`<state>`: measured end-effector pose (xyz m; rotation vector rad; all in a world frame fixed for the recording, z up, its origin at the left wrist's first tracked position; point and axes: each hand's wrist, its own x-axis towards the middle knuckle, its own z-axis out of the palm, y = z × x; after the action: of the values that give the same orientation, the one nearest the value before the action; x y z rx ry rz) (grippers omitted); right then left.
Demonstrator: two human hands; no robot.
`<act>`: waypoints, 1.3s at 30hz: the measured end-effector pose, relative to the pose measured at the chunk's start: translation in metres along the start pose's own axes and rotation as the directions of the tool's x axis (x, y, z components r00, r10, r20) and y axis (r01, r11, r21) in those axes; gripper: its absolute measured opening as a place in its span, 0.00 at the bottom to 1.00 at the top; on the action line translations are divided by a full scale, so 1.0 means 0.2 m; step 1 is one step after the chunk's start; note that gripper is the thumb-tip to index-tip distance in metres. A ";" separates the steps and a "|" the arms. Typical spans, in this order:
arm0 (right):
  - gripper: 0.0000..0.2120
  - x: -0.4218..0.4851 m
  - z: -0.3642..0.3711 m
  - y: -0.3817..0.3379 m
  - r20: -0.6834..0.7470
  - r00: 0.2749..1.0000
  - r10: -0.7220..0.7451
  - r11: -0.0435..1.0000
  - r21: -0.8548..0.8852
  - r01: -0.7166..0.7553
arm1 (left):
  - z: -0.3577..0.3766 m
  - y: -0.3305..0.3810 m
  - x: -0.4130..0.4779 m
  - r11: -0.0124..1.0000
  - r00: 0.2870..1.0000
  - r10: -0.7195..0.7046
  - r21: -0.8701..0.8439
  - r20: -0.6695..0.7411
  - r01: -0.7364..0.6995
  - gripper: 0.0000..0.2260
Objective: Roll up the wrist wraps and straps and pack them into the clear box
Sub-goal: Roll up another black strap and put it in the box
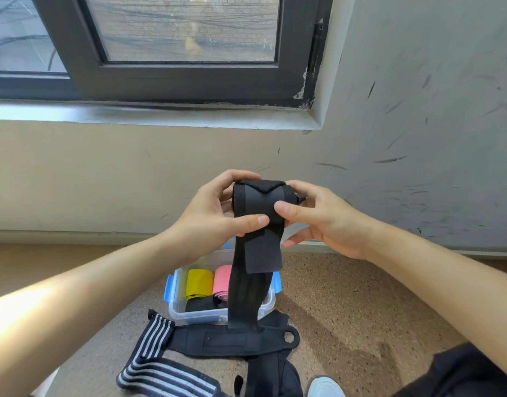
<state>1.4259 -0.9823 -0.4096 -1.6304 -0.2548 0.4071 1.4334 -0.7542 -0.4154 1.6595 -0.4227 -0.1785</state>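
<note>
Both hands hold a black wrist wrap [256, 204] in the air above the floor. My left hand [215, 216] grips its partly rolled upper end from the left, thumb across the front. My right hand [318, 216] pinches the roll from the right. The wrap's loose tail hangs down over the clear box [178, 308], which has blue clips. Inside the box lie a yellow roll [199, 282], a pink roll [221, 280] and a black roll [203, 305]. On the floor in front of the box lie a black strap with a loop [235, 340] and a black wrap with white stripes [158, 365].
The speckled brown floor [346, 305] meets a beige wall under a dark-framed window [189, 78]. A scuffed grey wall [432, 124] stands to the right. A white shoe tip [325, 386] and dark clothing [461, 373] show at the bottom right.
</note>
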 end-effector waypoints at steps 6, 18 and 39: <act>0.24 -0.02 0.00 -0.02 -0.015 0.998 -0.060 0.998 -0.008 0.060 | -0.02 0.03 0.02 0.985 0.983 -0.171 -0.001 0.069 0.171 0.23; 0.28 -0.01 0.03 0.00 -0.091 0.961 -0.260 0.945 -0.227 0.234 | -0.04 0.04 0.00 0.974 0.966 -0.222 -0.020 0.132 0.226 0.21; 0.24 0.00 -0.02 -0.02 0.022 1.000 -0.004 0.998 0.069 0.003 | -0.02 0.02 0.00 0.945 0.926 -0.306 -0.047 0.221 0.323 0.24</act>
<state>1.4277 -0.9849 -0.4049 -1.5580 -0.2571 0.4269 1.4334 -0.7515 -0.4113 1.6245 -0.2995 -0.6097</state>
